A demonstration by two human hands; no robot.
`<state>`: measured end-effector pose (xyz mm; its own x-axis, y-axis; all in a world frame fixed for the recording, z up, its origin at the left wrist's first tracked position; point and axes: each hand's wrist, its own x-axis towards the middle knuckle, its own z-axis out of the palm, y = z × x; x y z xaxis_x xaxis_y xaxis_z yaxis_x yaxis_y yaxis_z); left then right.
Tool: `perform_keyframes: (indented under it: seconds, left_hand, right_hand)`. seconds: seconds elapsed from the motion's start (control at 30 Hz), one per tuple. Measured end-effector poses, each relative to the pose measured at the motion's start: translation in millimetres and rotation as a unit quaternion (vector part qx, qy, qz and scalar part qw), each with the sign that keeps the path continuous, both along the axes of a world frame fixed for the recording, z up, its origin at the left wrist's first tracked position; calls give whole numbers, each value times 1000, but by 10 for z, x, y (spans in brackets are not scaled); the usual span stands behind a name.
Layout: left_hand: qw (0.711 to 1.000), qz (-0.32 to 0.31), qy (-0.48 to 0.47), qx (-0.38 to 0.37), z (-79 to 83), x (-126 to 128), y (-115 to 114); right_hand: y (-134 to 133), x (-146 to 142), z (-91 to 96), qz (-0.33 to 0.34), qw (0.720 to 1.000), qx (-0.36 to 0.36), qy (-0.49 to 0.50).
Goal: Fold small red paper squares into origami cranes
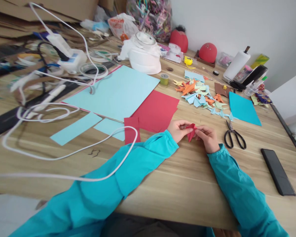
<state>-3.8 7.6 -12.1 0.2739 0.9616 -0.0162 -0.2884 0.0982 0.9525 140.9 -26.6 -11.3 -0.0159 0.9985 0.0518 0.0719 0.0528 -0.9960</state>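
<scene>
Between my two hands is a small piece of folded red paper (191,132), pointed at its lower end. My left hand (179,130) pinches its left side between thumb and fingers. From the right, my right hand (207,137) grips the other edge with thumb and forefinger. Red paper sheets (154,112) lie just beyond my left hand, with a narrow red strip (132,130) beside them. Past my hands is a heap of folded paper cranes (197,93) in orange, blue and pale green. Black-handled scissors (234,136) rest to the right of my right hand.
A black phone (278,171) lies at the right. Large light-blue sheets (113,92) and cut strips (75,128) are on the left. A white cable (64,158) loops across the table and over my left sleeve. A thread spool (164,79) and a turquoise sheet (244,108) sit farther back.
</scene>
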Motion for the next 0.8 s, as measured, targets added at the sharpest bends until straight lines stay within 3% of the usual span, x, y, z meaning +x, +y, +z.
perform_keyframes:
  seconds: [0.2, 0.47, 0.8]
  left_hand:
    - [999, 1, 28, 40, -26, -1, -16]
    - [975, -25, 113, 188, 16, -37, -75]
    - [968, -38, 114, 220, 36, -95, -56]
  right_hand:
    - [2, 1, -1, -9, 1000, -5, -2]
    - [-12, 3, 30, 30, 999, -17, -13]
    - [-6, 2, 59, 14, 999, -48, -12]
